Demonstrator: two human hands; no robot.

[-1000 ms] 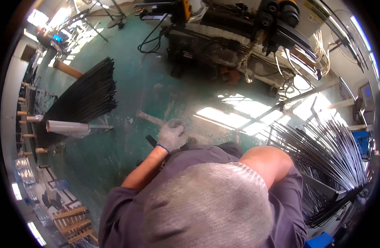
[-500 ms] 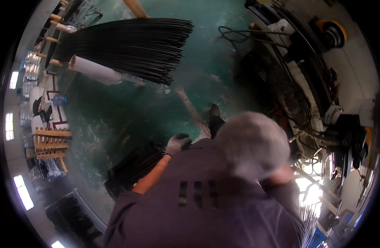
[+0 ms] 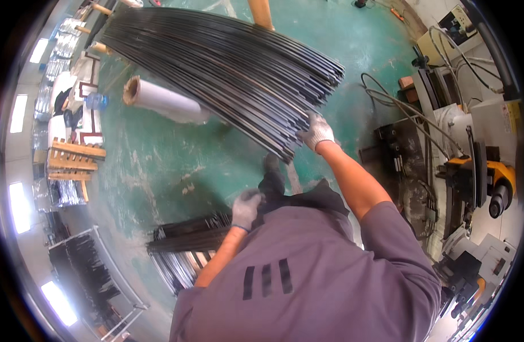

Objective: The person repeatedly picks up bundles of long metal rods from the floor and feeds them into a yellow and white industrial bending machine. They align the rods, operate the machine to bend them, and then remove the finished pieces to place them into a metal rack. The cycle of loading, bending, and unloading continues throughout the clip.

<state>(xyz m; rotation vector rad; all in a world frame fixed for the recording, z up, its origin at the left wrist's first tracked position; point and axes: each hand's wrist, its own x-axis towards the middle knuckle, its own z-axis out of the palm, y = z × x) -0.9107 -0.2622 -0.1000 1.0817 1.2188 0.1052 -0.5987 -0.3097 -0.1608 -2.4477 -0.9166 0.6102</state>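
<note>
A broad stack of long, thin black strips [image 3: 216, 62] fans out ahead of me, its stepped near ends toward me. At those ends my right hand [image 3: 317, 131], in a pale knit glove, is closed with thumb and fingers around a strip's end. My left hand [image 3: 246, 210], in a grey work glove, is beside my thigh, bent inward; its fingers blend into the dark trousers. Below and left of it lies another bundle of dark strips [image 3: 187, 231], some with shiny faces, partly behind my left forearm.
A white film roll [image 3: 166, 101] lies beside the stack's left edge. Wooden pallets [image 3: 73, 161] and a blue water jug [image 3: 96, 102] stand at the left. Looped cables [image 3: 387, 100] and a yellow-black machine [image 3: 490, 176] line the right. A wooden post [image 3: 261, 12] rises at the far edge.
My right hand was blurred, raised close to the camera; now it is down and forward at the strip ends. My left hand stays near my thigh. The view has shifted, bringing the stack closer.
</note>
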